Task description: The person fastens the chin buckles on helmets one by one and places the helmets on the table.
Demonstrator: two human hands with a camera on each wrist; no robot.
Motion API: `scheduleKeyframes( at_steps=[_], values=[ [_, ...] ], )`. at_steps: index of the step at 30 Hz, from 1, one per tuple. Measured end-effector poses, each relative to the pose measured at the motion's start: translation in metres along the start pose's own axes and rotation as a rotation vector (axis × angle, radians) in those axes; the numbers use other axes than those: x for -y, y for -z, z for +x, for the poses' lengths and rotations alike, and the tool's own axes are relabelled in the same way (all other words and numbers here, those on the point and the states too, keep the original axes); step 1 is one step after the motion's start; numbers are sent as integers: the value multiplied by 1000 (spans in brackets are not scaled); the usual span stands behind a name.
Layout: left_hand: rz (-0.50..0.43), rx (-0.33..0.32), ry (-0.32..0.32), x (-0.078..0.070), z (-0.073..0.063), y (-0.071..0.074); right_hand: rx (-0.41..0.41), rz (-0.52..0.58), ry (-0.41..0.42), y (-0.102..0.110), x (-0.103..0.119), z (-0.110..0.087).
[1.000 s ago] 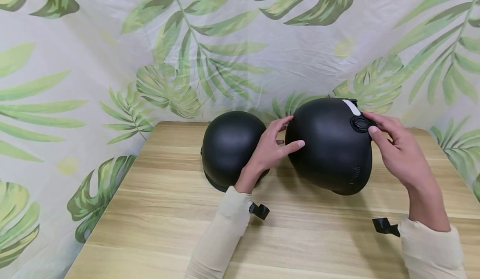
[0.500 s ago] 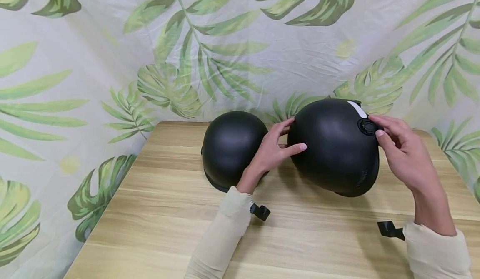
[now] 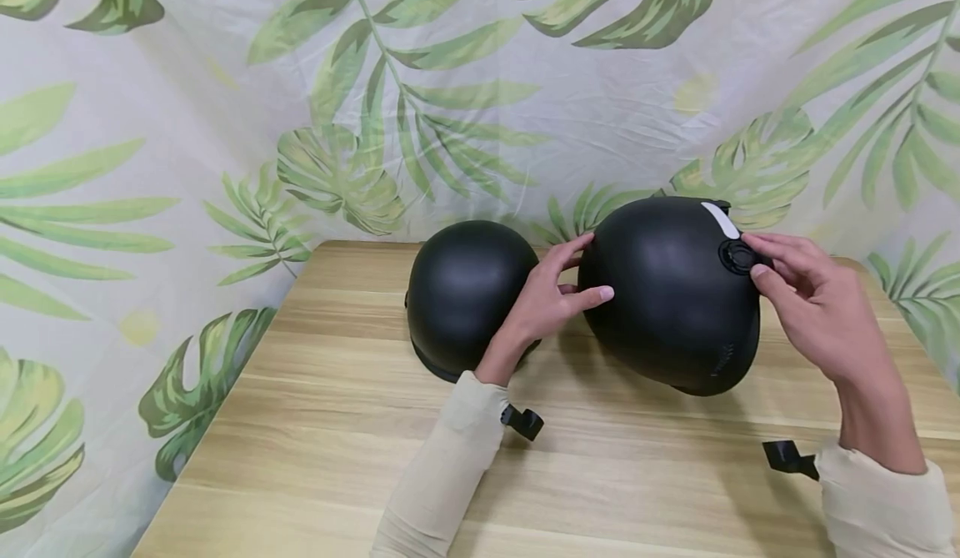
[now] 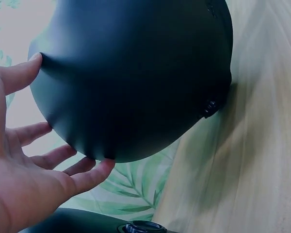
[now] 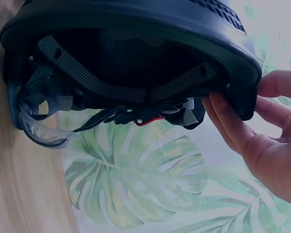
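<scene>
A matte black helmet (image 3: 667, 291) is tilted on its side at the right of the table, with a white stripe and a round black vent near its rim. My left hand (image 3: 543, 299) has its fingers and thumb spread, their tips touching the dome's left side. With my right hand (image 3: 817, 308) I pinch the rim beside the vent. In the right wrist view the helmet's padded inside (image 5: 136, 58) and dangling chin strap (image 5: 99, 119) show. Whether its lower edge touches the table is hard to tell.
A second black helmet (image 3: 465, 291) sits dome up just left of the first, partly behind my left hand. Both are on a wood-grain table (image 3: 315, 424). A leaf-print cloth (image 3: 450, 82) hangs right behind the table's back edge. Black wrist mounts (image 3: 525, 422) stick out from both sleeves.
The tilted helmet has shifted slightly to the right together with my right hand. My left hand stays on its left side and has hardly moved. The other helmet stands still.
</scene>
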State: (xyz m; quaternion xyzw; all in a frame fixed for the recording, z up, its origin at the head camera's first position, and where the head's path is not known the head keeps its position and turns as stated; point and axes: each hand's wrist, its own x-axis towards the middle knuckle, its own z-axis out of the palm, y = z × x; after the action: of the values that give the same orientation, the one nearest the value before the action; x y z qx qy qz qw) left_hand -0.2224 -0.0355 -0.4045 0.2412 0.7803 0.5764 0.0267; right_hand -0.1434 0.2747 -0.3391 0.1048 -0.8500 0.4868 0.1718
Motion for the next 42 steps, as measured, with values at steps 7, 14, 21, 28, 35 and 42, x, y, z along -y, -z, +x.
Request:
scheduleKeyframes(
  at_steps=[7,14,21,28,35,42],
  values=[
    [22,2,5,-9,-2,2,20,56,1,0,1,-4],
    [143,17,-4,-23,-2,3,18,74,-71,4,-5,-1],
    [129,46,-17,-18,0,0,4,60,-162,10,-11,1],
    [43,113,53,-3,2,-5,-10,128,-231,10,-16,3],
    [87,68,72,-8,1,-4,23,295,-211,8,-25,6],
    [173,13,56,-13,-3,4,131,264,-167,-1,-39,11]
  ],
)
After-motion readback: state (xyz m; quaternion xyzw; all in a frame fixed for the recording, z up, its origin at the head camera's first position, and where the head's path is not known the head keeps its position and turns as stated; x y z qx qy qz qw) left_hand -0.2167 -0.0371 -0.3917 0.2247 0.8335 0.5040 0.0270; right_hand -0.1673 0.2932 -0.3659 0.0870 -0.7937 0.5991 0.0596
